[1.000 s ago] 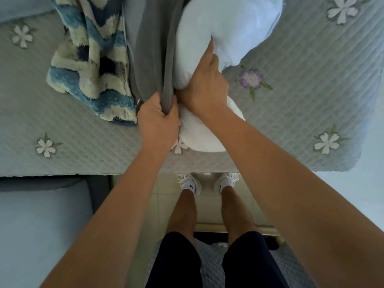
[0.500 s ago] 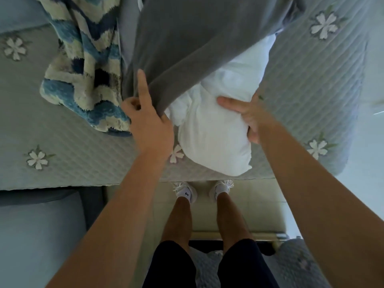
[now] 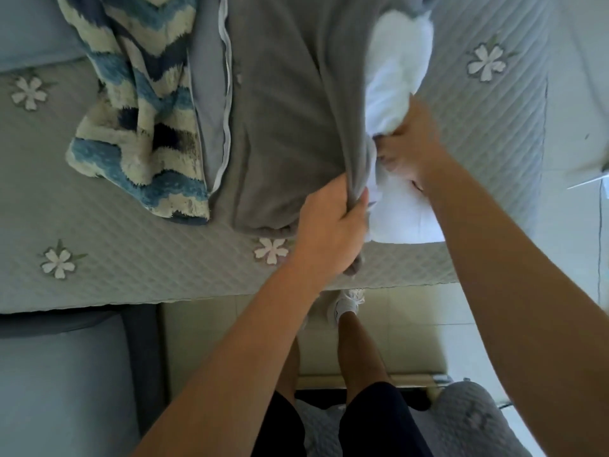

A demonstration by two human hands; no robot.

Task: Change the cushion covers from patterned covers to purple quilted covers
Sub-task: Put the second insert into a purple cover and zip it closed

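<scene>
A blue-and-cream zigzag cover [image 3: 131,127] lies crumpled on the flowered quilt [image 3: 131,252], touching the grey cover [image 3: 290,110], which hides most of the white cushion [image 3: 395,80]. The left hand [image 3: 333,225] fists the grey cover's bunched edge. Just beside it, the right hand [image 3: 412,150] clutches the cushion.

Bed [image 3: 131,252]: patterned cover [image 3: 138,127], grey cover [image 3: 290,110], cushion [image 3: 395,77]

The patterned cover [image 3: 138,127] is laid on the spread [image 3: 131,258], left of the middle. The plain cover [image 3: 290,110] is laid touching it on the right. The inner cushion [image 3: 398,87] is partly tucked in the plain cover's right side and reaches close to the spread's near edge. Near that edge, the plain cover is gripped by the left hand [image 3: 329,225] and the cushion by the right hand [image 3: 412,150].
</scene>
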